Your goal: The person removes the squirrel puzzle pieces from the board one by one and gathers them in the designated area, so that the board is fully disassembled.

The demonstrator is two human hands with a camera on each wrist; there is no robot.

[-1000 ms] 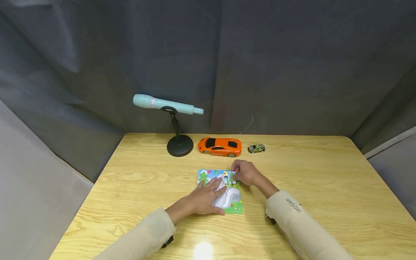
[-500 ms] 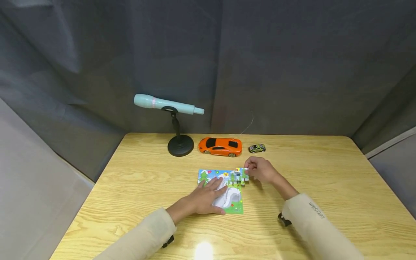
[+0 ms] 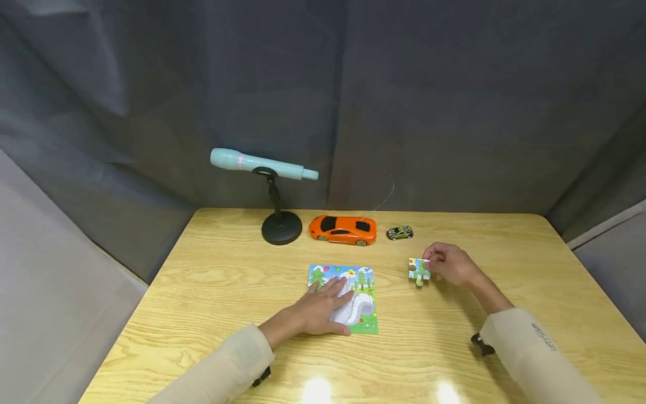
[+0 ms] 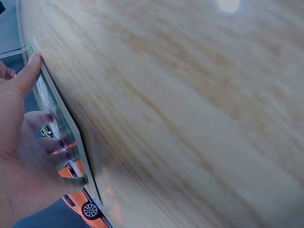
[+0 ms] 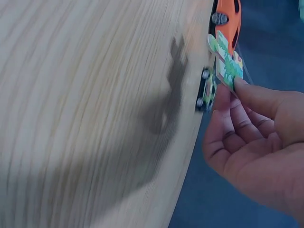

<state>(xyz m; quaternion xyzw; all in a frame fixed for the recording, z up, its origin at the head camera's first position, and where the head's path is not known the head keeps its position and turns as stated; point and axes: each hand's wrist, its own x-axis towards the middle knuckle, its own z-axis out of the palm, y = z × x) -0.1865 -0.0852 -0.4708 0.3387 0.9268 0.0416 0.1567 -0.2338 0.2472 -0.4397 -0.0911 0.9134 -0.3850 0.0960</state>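
My left hand (image 3: pixel 323 308) lies with spread fingers on a jigsaw puzzle (image 3: pixel 362 306) showing a snowy scene with green trees, hiding its lower left part. In the left wrist view, its fingertips press along the thin puzzle's face and the thumb is at its edge. Off to the right, my right hand (image 3: pixel 451 265) pinches a jigsaw piece (image 3: pixel 418 270) by its right side between thumb and fingers. The right wrist view has that piece (image 5: pixel 228 66) held up clear of the table, its shadow falling on the wood.
An orange toy car (image 3: pixel 343 230) stands behind the puzzle, with a small green toy car (image 3: pixel 400 232) to its right. At the back left, a light blue microphone (image 3: pixel 264 164) rests on a black stand (image 3: pixel 281 227). Dark cloth (image 3: pixel 434 112) hangs behind the wooden table (image 3: pixel 212 292).
My right hand has moved right from the puzzle's upper right corner, carrying the jigsaw piece away from it. My left hand has stayed in place on the puzzle.
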